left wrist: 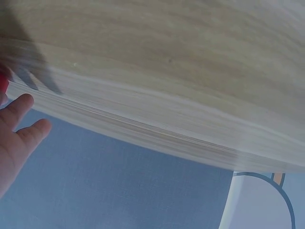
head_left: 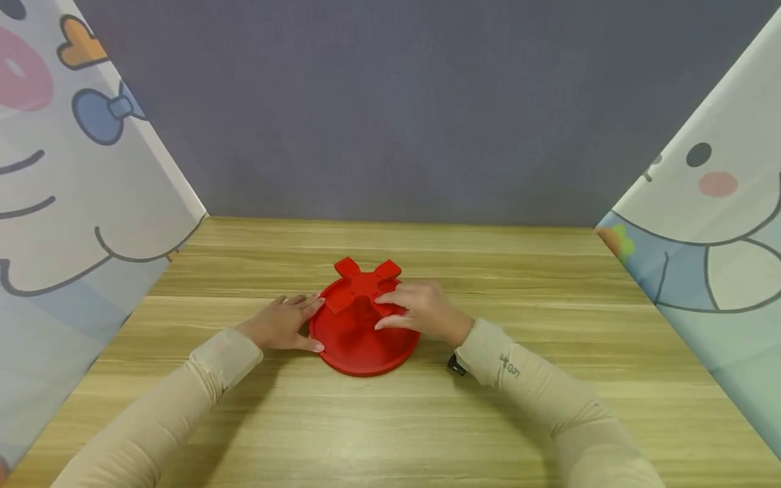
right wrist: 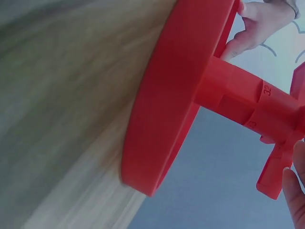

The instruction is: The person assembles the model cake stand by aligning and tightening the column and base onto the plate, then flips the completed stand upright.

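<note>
A red round base [head_left: 366,356] with a low raised rim stands on the wooden table. From it rises a short red column [right wrist: 233,88] with raised numbers, topped by a red cross-shaped piece [head_left: 365,281] with several flat arms. My left hand [head_left: 283,324] rests at the base's left rim, thumb and fingers spread, fingertips touching the edge. My right hand [head_left: 430,312] has its index finger and thumb around the near right arm of the cross. In the right wrist view, its fingertips [right wrist: 289,176] are beside one arm; the contact is partly cut off.
A small black object [head_left: 455,366] lies on the table by the right sleeve. Behind the wooden table [head_left: 366,434] stands a dark grey wall [head_left: 390,108]. Cartoon-printed cloth panels [head_left: 122,196] close off the left and right sides.
</note>
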The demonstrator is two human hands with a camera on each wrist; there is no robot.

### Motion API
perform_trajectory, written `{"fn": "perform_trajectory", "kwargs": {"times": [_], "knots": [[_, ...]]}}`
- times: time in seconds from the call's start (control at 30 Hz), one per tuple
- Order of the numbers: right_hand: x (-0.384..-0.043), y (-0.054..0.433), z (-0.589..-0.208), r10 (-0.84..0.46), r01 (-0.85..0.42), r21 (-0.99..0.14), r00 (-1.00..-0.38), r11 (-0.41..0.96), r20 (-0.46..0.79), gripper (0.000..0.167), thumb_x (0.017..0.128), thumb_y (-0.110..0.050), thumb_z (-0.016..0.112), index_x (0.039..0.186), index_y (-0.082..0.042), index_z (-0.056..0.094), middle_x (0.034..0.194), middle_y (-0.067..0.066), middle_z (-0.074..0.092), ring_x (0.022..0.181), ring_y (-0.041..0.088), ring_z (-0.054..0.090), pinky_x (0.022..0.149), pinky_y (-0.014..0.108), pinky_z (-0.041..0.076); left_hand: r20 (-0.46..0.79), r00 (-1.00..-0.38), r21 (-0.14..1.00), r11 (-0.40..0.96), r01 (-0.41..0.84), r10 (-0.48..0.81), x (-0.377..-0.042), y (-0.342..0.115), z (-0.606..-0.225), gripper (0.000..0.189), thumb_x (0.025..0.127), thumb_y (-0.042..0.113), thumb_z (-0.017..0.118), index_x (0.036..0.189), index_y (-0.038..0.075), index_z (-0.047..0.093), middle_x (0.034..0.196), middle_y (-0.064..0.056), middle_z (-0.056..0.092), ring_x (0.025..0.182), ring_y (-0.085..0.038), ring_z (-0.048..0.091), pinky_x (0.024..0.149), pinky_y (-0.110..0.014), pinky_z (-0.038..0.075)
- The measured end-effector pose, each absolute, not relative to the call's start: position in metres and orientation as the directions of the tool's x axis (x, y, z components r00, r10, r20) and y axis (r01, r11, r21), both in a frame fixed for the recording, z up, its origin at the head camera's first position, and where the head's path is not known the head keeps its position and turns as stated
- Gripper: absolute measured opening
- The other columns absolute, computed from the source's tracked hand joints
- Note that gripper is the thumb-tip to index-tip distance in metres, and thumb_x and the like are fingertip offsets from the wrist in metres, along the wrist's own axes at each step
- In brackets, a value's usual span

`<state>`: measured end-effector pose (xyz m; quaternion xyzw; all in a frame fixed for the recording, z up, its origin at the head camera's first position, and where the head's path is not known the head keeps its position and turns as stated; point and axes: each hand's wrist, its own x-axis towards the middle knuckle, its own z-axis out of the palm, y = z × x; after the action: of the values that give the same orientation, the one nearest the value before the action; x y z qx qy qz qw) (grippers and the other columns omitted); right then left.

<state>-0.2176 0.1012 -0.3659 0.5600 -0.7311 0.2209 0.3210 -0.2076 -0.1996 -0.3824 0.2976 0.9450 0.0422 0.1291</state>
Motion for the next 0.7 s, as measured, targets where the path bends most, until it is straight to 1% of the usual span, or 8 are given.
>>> {"fn": "perform_trajectory", "kwargs": {"times": [0.07, 0.13, 0.23, 0.27, 0.37, 0.5, 0.6, 0.7], "knots": [[-0.22, 0.103, -0.363, -0.664, -0.964, 0.032, -0.156, 0.262, 0.731, 0.039, 0.077, -0.037, 0.08, 0.095, -0.003, 0.075, 0.064, -0.002, 0.061, 0.051, 0.006, 0.045, 0.05, 0.015, 0.043, -0.216, -0.794, 0.147, 0.823, 0.548, 0.568, -0.208, -0.2, -0.381, 0.093, 0.081, 0.057, 0.066, 0.145, -0.003, 0.036, 0.152, -0.019, 0.032, 0.133, -0.046, 0.033, 0.106, -0.063, 0.025], [-0.222, 0.106, -0.359, -0.634, -0.968, -0.014, -0.175, 0.251, 0.753, 0.037, 0.089, -0.037, 0.068, 0.096, -0.001, 0.074, 0.064, -0.001, 0.06, 0.051, 0.007, 0.047, 0.05, 0.016, 0.045, -0.22, -0.794, 0.141, 0.824, 0.548, 0.566, -0.207, -0.2, -0.381, 0.093, 0.081, 0.058, 0.065, 0.145, -0.003, 0.036, 0.152, -0.019, 0.031, 0.133, -0.046, 0.033, 0.106, -0.063, 0.025], [-0.227, 0.112, -0.353, -0.575, -0.963, -0.129, -0.247, 0.238, 0.78, 0.037, 0.097, -0.031, 0.057, 0.096, 0.003, 0.072, 0.072, 0.005, 0.065, 0.06, 0.014, 0.058, 0.055, 0.023, 0.052, -0.233, -0.788, 0.143, 0.822, 0.551, 0.569, -0.206, -0.198, -0.385, 0.094, 0.082, 0.059, 0.064, 0.146, -0.003, 0.035, 0.152, -0.019, 0.03, 0.134, -0.046, 0.032, 0.106, -0.063, 0.024], [-0.229, 0.114, -0.352, -0.568, -0.956, -0.162, -0.276, 0.244, 0.775, 0.034, 0.097, -0.028, 0.057, 0.096, 0.003, 0.072, 0.074, 0.006, 0.065, 0.063, 0.016, 0.059, 0.058, 0.025, 0.053, -0.238, -0.786, 0.147, 0.822, 0.551, 0.57, -0.205, -0.198, -0.386, 0.094, 0.082, 0.06, 0.063, 0.146, -0.003, 0.034, 0.153, -0.018, 0.03, 0.134, -0.045, 0.032, 0.106, -0.063, 0.024], [-0.234, 0.117, -0.347, -0.603, -0.929, -0.235, -0.365, 0.286, 0.709, 0.022, 0.093, -0.017, 0.064, 0.101, 0.002, 0.072, 0.092, 0.011, 0.069, 0.083, 0.023, 0.064, 0.072, 0.034, 0.055, -0.233, -0.784, 0.154, 0.818, 0.554, 0.575, -0.202, -0.196, -0.389, 0.095, 0.082, 0.061, 0.063, 0.146, -0.003, 0.035, 0.152, -0.018, 0.03, 0.134, -0.045, 0.032, 0.106, -0.063, 0.025], [-0.241, 0.117, -0.339, -0.713, -0.876, -0.249, -0.481, 0.413, 0.511, 0.028, 0.088, -0.016, 0.066, 0.112, -0.004, 0.07, 0.112, 0.014, 0.065, 0.105, 0.028, 0.06, 0.087, 0.041, 0.051, -0.219, -0.786, 0.166, 0.816, 0.553, 0.578, -0.201, -0.195, -0.389, 0.094, 0.081, 0.06, 0.063, 0.145, -0.003, 0.036, 0.152, -0.018, 0.031, 0.134, -0.045, 0.033, 0.106, -0.063, 0.026], [-0.247, 0.112, -0.332, -0.767, -0.851, -0.24, -0.526, 0.468, 0.368, 0.036, 0.086, -0.02, 0.067, 0.119, -0.005, 0.067, 0.121, 0.016, 0.061, 0.113, 0.03, 0.056, 0.093, 0.043, 0.048, -0.212, -0.789, 0.161, 0.817, 0.554, 0.577, -0.202, -0.196, -0.388, 0.094, 0.081, 0.059, 0.064, 0.145, -0.003, 0.036, 0.151, -0.018, 0.033, 0.134, -0.045, 0.033, 0.105, -0.063, 0.026], [-0.253, 0.106, -0.327, -0.796, -0.841, -0.246, -0.538, 0.483, 0.277, 0.038, 0.087, -0.021, 0.068, 0.121, -0.004, 0.066, 0.121, 0.014, 0.061, 0.114, 0.029, 0.055, 0.096, 0.042, 0.046, -0.204, -0.793, 0.146, 0.819, 0.555, 0.574, -0.203, -0.198, -0.386, 0.094, 0.081, 0.059, 0.065, 0.145, -0.004, 0.037, 0.15, -0.019, 0.035, 0.133, -0.046, 0.034, 0.105, -0.063, 0.027]]}}
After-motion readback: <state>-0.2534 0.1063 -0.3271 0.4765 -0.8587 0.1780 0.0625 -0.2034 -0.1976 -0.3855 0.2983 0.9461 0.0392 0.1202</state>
